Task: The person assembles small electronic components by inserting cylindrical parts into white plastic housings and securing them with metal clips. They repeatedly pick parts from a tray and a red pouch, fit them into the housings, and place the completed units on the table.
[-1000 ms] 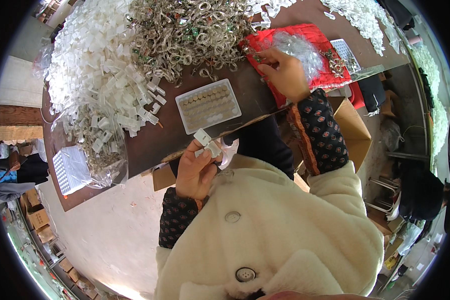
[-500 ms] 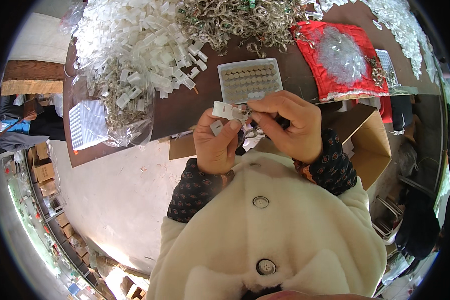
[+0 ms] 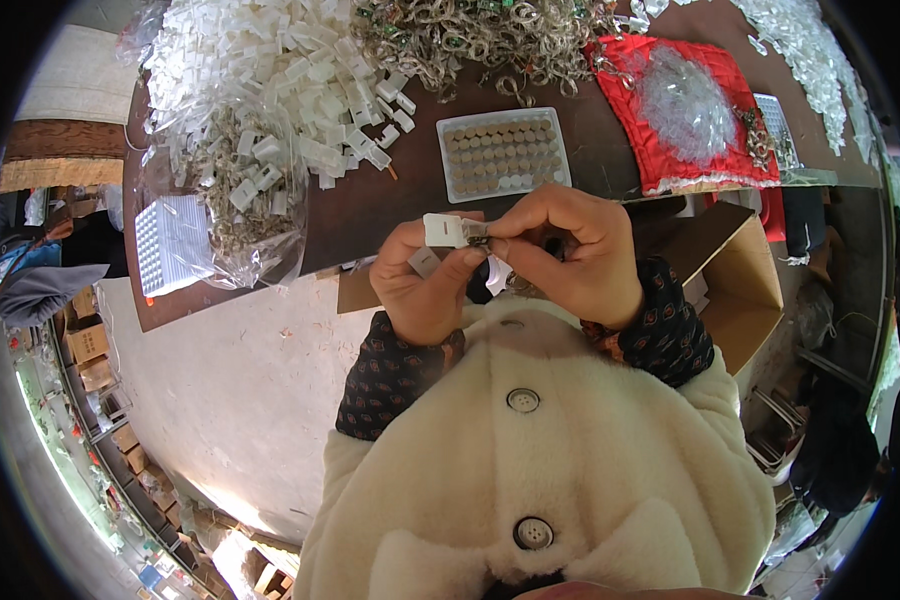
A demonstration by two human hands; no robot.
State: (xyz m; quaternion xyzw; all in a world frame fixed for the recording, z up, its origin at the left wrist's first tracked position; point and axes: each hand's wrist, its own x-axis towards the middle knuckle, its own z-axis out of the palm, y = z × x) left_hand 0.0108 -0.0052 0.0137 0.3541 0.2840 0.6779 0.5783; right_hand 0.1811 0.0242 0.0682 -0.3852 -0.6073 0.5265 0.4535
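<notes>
In front of my chest, my left hand grips a small white plastic case between thumb and fingers. A second white plastic piece sticks out between the fingers of the same hand. My right hand pinches a small dark part at the right end of the case; the fingertips partly hide it. Both hands are close together, just off the table's near edge. Beyond them stands a white tray with rows of small round brownish discs that look like button cells.
On the dark table lie heaps of white plastic cases and of tangled clear wire coils. A red cloth carries clear plastic pieces. Ridged trays sit at the left edge. An open cardboard box stands below, right.
The white case has turned in my left hand and now shows another side. My right fingertips have closed in at its right end. Both hands have moved slightly left.
</notes>
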